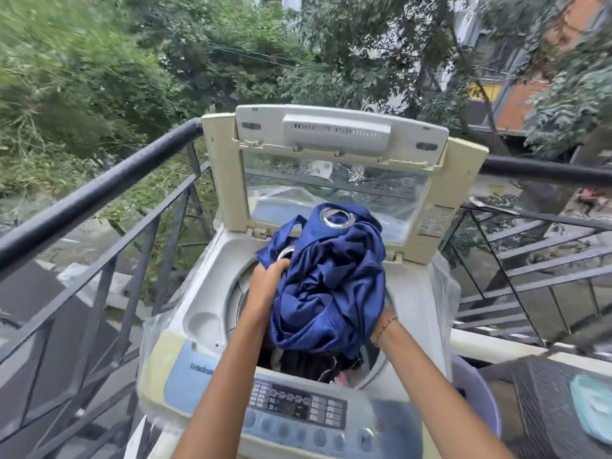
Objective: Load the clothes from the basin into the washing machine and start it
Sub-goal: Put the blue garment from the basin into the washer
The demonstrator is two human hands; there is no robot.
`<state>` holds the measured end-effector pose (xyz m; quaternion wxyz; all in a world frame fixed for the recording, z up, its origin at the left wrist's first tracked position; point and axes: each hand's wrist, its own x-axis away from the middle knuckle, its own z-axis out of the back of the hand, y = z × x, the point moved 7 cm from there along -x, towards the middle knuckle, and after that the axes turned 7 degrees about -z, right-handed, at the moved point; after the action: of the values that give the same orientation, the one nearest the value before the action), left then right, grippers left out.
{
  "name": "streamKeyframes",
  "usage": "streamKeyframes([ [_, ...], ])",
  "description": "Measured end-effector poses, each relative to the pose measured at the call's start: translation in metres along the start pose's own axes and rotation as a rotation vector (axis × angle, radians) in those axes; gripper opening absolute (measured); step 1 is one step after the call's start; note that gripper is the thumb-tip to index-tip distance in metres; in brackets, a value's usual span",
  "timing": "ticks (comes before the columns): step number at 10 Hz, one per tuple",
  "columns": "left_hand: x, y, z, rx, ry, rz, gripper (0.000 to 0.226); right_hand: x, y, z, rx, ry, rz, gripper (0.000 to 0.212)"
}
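Note:
A top-loading washing machine (202,323) stands before me with its lid (334,137) raised upright. Above the drum opening I hold a bundled dark blue curtain (331,279) with metal eyelet rings. My left hand (268,276) grips its left side near one ring. My right hand (381,326) holds its lower right edge and is mostly hidden behind the cloth; a bead bracelet shows at the wrist. Dark clothes (314,362) lie inside the drum under the curtain. The control panel (298,409) runs along the front. A lilac basin (477,392) stands at the machine's right.
A black metal railing (99,190) runs along the left and behind the machine, on a balcony above trees. Loose clear plastic wrap (443,286) hangs on the machine's sides. A dark woven surface (543,402) with a pale green item (592,409) sits at the lower right.

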<state>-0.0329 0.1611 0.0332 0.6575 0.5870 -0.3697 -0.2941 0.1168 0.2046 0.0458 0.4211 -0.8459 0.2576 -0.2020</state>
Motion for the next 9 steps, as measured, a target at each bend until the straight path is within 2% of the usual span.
streamKeyframes([
  [1,-0.016,-0.045,-0.004,0.021,-0.110,0.150,0.014,-0.010,0.058,0.108,0.357,0.584,-0.302,0.035],
  [2,-0.026,-0.093,0.002,-0.269,-0.069,0.267,0.069,-0.016,0.095,0.165,0.615,0.780,-0.476,0.040],
  [3,-0.020,-0.104,0.006,-0.526,0.073,0.339,0.073,-0.007,0.103,0.170,0.925,0.798,-0.635,0.075],
  [4,-0.020,-0.109,-0.018,-0.525,-0.006,0.326,0.061,-0.001,0.088,0.146,0.903,0.753,-0.621,0.066],
  [6,-0.026,-0.100,-0.078,-0.404,-0.084,0.194,0.037,0.002,0.067,0.145,0.794,0.737,-0.493,0.015],
  [8,-0.010,-0.082,-0.136,-0.243,-0.100,0.140,0.015,0.036,0.022,0.148,0.671,0.732,-0.356,0.018],
  [9,0.006,-0.075,-0.165,-0.206,-0.092,0.116,0.018,0.057,0.002,0.161,0.648,0.747,-0.283,0.016],
])
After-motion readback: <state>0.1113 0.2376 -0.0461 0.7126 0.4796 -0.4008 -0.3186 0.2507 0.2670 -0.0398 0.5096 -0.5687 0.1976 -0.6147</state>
